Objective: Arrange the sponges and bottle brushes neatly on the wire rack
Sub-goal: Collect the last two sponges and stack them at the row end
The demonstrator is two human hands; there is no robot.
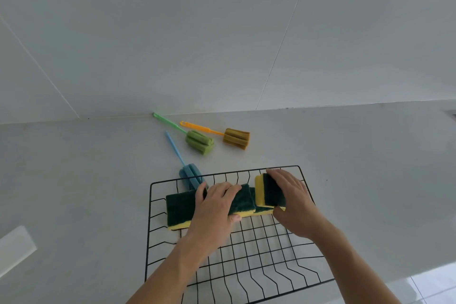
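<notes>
Black wire rack with a grid floor and raised sides, flat on the pale grey countertop. Along its far part, a row of yellow sponges with dark green scouring faces. Flat sponges at the left end, green face up, yellow edge toward the camera. Left hand spread palm down over the middle of this row, fingers pressing the green face, thumb hooked under the near yellow edge; not clenched, resting rather than lifting. To the right, one tilted sponge up on its edge, yellow side facing left, leaning over another flat sponge beneath. Right hand closed round this tilted sponge, fingers over its far top, thumb at the near lower corner. Both hands inside the rack, close together, the sponges directly under and between them.

Beyond the rack, on the counter, out of reach of either hand: blue bottle brush with a foam head touching the rack's far left rim, handle pointing away; green bottle brush farther back, handle tip at the tiled wall; orange bottle brush just to its right, with a mustard foam head. All three lying flat, outside the rack.
</notes>
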